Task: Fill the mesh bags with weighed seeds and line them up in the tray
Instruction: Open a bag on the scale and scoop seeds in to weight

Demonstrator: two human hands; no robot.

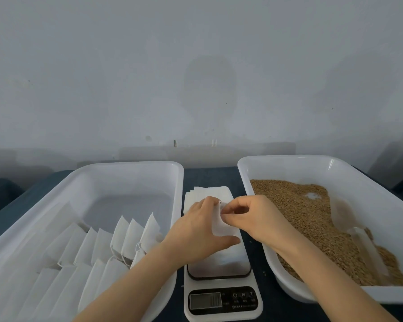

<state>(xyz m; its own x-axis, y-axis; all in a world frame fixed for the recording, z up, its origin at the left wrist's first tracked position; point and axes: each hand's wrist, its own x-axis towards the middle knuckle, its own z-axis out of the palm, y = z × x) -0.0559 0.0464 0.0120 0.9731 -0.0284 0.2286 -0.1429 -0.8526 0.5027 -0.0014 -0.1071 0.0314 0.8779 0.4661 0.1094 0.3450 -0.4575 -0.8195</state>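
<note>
Nearest, a kitchen scale (222,296) sits between two white tubs. Above its platform, the left hand (197,228) pinches an empty mesh bag (220,225) while the right hand (249,213), fingertips closed on its top edge, appears to pry it open. Filled bags (116,238) stand rowed in the left tray (130,167). Seeds (312,219) and scoop (344,212) lie right; spare bags (207,194) beyond. Next, likely scooping seeds in.

The left hand (201,225) and right hand (249,217) cover most of the white bag (220,225) they pinch; its mouth can't be made out. The hands also hide the near end of the bag stack (205,194) and part of the scale (221,298). The scale display is too dim to read; button labels too small. The left tray (130,168) and seed tray (289,161) are cut off by the frame edges. Both forearms run off the bottom edge.
</note>
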